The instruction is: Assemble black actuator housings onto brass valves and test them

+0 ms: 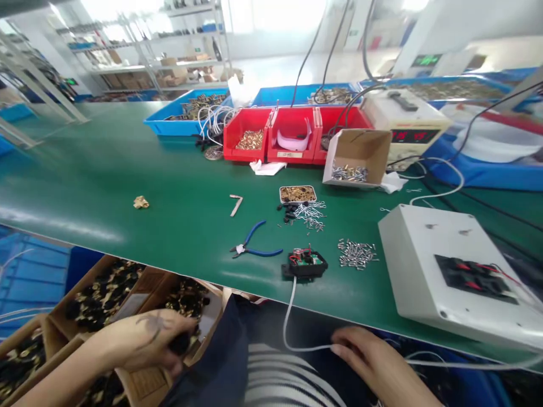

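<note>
My left hand (155, 339) is closed around a small black part (180, 343), partly hidden by the fingers. It is above the cardboard boxes (146, 291) at the table's near edge, which hold black and brass-coloured parts. A white cable (289, 316) is pinched in my right hand (362, 356), low in front of my body. This cable leads up to a black housing (305, 263) with a green circuit board and red wires, lying on the green table (203, 198). Blue-handled cutting pliers (254, 243) lie open left of the housing, and a heap of screws (357, 254) lies to its right.
A grey box with switches (436, 260) stands at the right. Farther back are red bins (248, 135), a tilted carton of screws (360, 155) and a power supply (403, 121). Metal pins (309, 212) and a tray of small brass-coloured pieces (297, 194) lie mid-table.
</note>
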### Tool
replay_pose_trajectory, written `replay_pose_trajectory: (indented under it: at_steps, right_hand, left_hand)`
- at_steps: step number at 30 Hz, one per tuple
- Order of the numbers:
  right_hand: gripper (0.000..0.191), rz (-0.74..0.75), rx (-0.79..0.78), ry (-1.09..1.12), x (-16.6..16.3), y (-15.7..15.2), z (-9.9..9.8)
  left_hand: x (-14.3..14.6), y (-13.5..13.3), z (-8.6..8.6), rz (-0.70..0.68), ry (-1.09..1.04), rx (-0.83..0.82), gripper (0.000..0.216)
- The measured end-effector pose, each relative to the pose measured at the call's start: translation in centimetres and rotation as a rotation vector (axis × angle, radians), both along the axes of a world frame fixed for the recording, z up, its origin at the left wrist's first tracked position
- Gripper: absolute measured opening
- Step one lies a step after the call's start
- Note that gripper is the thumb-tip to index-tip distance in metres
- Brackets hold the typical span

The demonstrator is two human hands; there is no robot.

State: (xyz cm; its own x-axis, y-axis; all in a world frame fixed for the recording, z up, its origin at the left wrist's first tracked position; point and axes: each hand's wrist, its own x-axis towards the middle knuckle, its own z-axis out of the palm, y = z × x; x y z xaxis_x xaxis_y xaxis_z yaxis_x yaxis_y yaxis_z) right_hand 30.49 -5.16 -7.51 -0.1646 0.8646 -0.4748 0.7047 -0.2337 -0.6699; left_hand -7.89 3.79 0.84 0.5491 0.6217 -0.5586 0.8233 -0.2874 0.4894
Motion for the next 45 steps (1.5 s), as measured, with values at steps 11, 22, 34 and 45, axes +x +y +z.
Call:
replay_pose_trajectory:
  at_steps: [11,22,34,45]
  right_hand:
    - [0.061,-0.445,-0.237,1.542,-5.1,0.5,2.5]
    - [0.022,-0.461,0.177,1.600,-4.4,0.9,3.1]
    - [0.030,-0.488,0.198,1.543,-5.1,0.9,5.0]
    - [0.035,-0.585,0.209,1.410,-6.2,0.9,5.8]
  left_hand:
    - [17.3,2.4,1.2,-0.725,-0.564,0.602,0.041]
    - [18.9,3.1,-3.2,-0.070,0.020,0.843,0.066]
    - [17.6,5.2,-6.2,0.336,-0.786,0.256,0.057]
    - [16.9,5.3,-6.1,0.447,-1.061,-0.148,0.062]
